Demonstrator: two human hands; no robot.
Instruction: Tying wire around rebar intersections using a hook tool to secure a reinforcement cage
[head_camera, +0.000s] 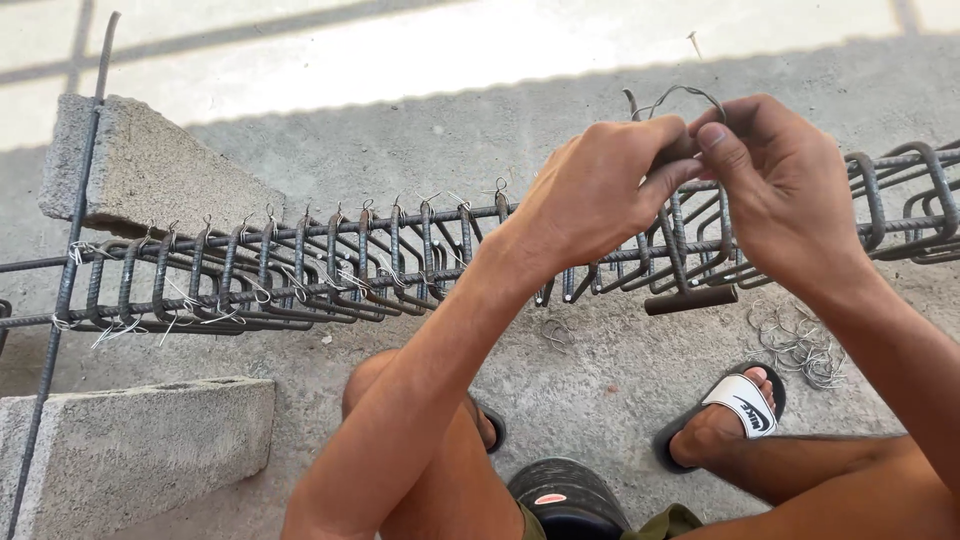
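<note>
Pinching thin looped tie wire (683, 94) over ribbed rebar cage (300, 265).

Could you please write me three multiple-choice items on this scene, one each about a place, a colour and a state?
1. Where does the pile of loose wire ties lie?
A. on the ground beside the sandalled foot
B. on top of a concrete block
C. in the left hand

2. What colour is the sandal's strap?
A. red
B. white
C. green

3. What are the left hand and right hand doing?
A. resting on the knees
B. lifting a block
C. pinching a wire loop at the top of the rebar cage

Answers: 1 A, the ties lie on the concrete; 2 B, the strap is white; 3 C, both grips meet at the loop.
</note>
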